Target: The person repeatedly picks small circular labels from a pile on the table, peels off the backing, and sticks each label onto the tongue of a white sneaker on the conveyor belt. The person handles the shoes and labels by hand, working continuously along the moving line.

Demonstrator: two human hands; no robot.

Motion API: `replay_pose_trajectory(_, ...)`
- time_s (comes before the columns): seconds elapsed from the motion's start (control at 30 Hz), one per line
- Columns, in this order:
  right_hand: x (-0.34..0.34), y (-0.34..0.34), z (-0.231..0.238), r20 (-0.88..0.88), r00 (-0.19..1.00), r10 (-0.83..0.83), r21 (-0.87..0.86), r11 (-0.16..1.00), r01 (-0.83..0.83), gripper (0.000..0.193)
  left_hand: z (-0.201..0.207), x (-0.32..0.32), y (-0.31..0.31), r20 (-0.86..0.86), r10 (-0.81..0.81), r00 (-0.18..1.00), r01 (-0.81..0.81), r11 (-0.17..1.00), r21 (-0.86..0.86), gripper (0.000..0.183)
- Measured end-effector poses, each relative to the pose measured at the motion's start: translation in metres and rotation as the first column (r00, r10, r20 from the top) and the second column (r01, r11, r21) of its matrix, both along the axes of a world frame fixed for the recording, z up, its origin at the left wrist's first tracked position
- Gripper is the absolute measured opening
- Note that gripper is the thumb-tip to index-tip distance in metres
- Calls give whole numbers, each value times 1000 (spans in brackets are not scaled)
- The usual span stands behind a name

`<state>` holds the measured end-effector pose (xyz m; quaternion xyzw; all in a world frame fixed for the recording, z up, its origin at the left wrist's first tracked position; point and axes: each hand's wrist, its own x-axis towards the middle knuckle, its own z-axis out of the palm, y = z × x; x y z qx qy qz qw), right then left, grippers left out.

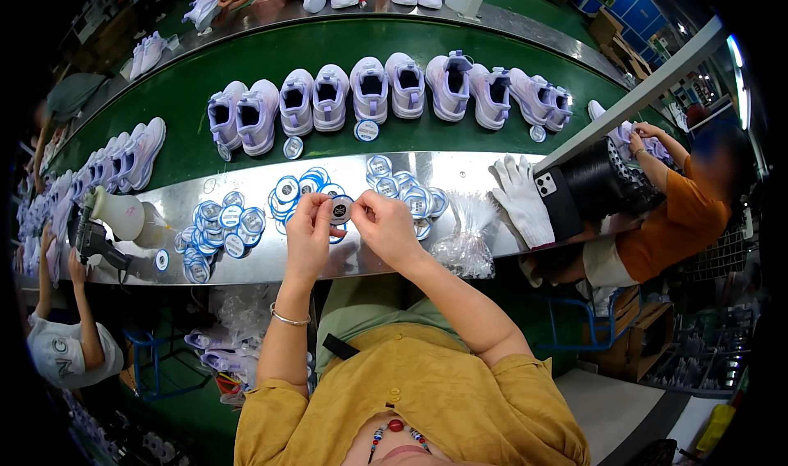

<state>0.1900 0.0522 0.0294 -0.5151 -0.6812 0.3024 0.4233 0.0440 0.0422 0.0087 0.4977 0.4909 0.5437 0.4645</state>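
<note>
Between my two hands, above the metal bench (345,262), is a round tag (341,211) with a dark face. My left hand (309,229) pinches its left edge between thumb and fingers. My right hand (386,228) has its fingers closed at the tag's right edge; whether it grips the tag itself or a thin string is too small to tell. Around my hands lie heaps of round blue-and-white tags: one pile (232,217) to the left, another (286,189) just behind my left hand, a third (417,199) behind my right hand.
Pairs of pale lilac sneakers (370,91) stand on the green conveyor belt (312,51), some with round tags beside them. A bag of clear plastic fasteners (466,240), white glove (522,203), phone (546,184) and tagging gun (97,244) lie on the bench. Co-workers sit at both sides.
</note>
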Motion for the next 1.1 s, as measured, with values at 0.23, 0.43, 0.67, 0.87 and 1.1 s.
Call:
replay_pose_trajectory(0.23,12,6,2,-3,996,84,27,996,-84,12,5,8,0,1,-53,999,53,999,-13,17)
replay_pose_trajectory(0.43,51,13,6,2,986,169,86,982,-169,8,18,27,12,243,-158,957,185,978,-95,12)
replay_pose_trajectory(0.67,111,37,12,-50,985,165,20,986,-164,10,21,93,56,94,-244,965,249,968,-42,8)
replay_pose_trajectory(0.87,187,103,5,-247,949,195,-245,935,-255,11,39,154,122,-110,-308,945,310,951,-5,11)
replay_pose_trajectory(1.1,273,179,0,95,989,110,46,992,-115,11,29,231,224,-156,-417,896,431,900,71,13)
